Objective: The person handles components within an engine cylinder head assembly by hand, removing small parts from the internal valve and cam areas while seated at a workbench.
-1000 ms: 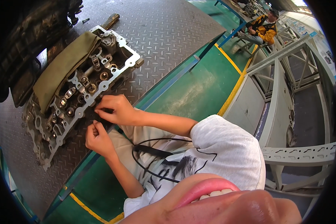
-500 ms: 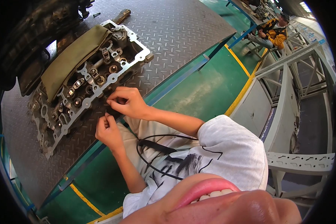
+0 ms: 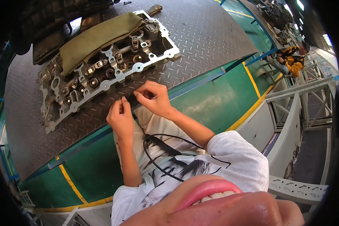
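Head view. Cylinder head (image 3: 105, 71), bare grey metal with valve gear exposed, lies flat on the counter (image 3: 199, 37), a dark diamond-plate steel top. Its long axis runs diagonally, from the lower left near the counter's left part up to the upper right; the right end points toward the far right corner of the counter. An olive-green cloth (image 3: 98, 37) is draped along its far long side, following the same axis. A dark tool handle (image 3: 154, 9) lies just beyond the upper right end.

Both hands sit close together on the counter just in front of the near long edge of the cylinder head, about mid-length. Left hand (image 3: 120, 116): forearm rising from below, wrist straight, fingers curled with tips pinched together; whatever they pinch is too small to make out. Right hand (image 3: 154, 98): forearm entering from the lower right, wrist bent, thumb and forefinger pinched toward the left hand; held item likewise not discernible. Fingertips of the two hands are nearly touching.

A black cable (image 3: 158, 150) loops over the person's white shirt. Another person (image 3: 293, 60) in yellow sits far right, well apart.
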The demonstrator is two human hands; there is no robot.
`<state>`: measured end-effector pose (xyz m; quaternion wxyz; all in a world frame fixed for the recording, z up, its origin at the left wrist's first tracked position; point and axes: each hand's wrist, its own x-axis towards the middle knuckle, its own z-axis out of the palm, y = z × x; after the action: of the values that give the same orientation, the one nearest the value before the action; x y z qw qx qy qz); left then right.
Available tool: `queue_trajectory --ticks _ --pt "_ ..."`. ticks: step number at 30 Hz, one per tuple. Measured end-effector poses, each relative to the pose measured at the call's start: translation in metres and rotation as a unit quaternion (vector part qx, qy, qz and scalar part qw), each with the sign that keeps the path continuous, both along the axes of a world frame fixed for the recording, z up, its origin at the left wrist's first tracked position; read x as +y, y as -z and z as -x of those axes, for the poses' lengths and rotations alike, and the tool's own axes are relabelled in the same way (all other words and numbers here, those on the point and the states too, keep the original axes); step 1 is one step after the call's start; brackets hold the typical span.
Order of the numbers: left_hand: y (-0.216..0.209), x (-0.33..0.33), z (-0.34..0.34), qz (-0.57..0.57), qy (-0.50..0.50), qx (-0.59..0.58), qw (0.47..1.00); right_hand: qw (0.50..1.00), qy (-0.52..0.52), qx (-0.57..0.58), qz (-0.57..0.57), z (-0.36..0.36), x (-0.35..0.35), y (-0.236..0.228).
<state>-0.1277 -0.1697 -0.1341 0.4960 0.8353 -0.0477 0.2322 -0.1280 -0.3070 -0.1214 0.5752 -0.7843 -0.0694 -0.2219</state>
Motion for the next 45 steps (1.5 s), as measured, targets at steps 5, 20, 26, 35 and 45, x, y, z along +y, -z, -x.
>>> queue_trajectory --ticks 5,20,26,35,45 --pt "0.001 -0.004 -0.003 0.011 0.014 -0.035 0.999 1.0 -0.008 0.012 -0.009 0.0 0.002 0.005" --pt "-0.011 0.006 -0.013 0.103 -0.007 -0.04 0.994 0.971 0.033 0.112 -0.21 -0.011 -0.004 -0.002" --pt "-0.006 0.003 -0.01 0.122 -0.009 -0.016 0.992 0.971 0.049 0.101 -0.213 -0.015 -0.006 -0.005" --pt "-0.001 0.011 -0.018 0.093 -0.031 -0.019 0.995 0.971 0.029 0.118 -0.207 -0.015 -0.009 -0.002" --pt "0.002 0.01 -0.016 0.083 -0.031 -0.018 0.996 0.977 0.053 0.143 -0.149 -0.019 -0.007 0.014"
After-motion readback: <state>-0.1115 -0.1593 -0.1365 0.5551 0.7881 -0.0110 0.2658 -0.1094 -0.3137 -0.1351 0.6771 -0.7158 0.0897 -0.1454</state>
